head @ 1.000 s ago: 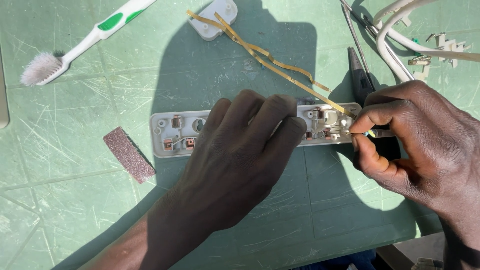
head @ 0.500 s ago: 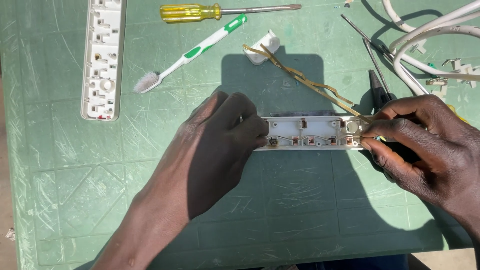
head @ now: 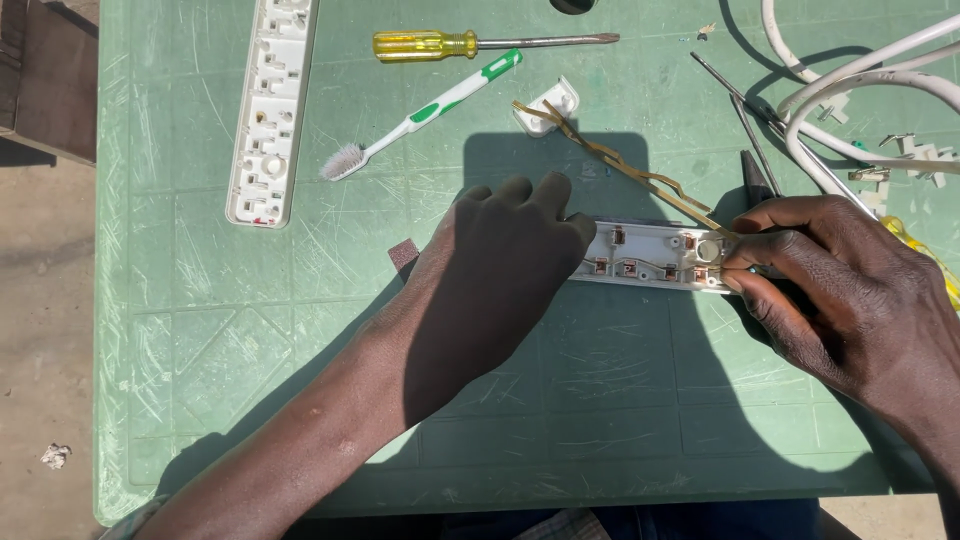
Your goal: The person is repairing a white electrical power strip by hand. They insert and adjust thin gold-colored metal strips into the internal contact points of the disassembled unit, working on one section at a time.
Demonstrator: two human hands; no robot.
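White plastic socket base (head: 655, 255) lies lengthwise left-right on the worktop (head: 250, 350); my left hand (head: 500, 260) presses flat on its left end, right hand (head: 830, 280) (nearer the contacts) pinches its right end.

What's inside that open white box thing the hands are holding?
Inside the open power strip base sit small copper contacts and a round white part. The left hand covers its left end, and the right hand hides its right end.

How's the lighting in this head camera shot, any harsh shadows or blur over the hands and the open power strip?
Head view: hard sunlight, sharp focus, no blur. A dark shadow falls across the table centre, covering the left hand and part of the open power strip base. The right hand is partly sunlit. Mild glare on the white cover.
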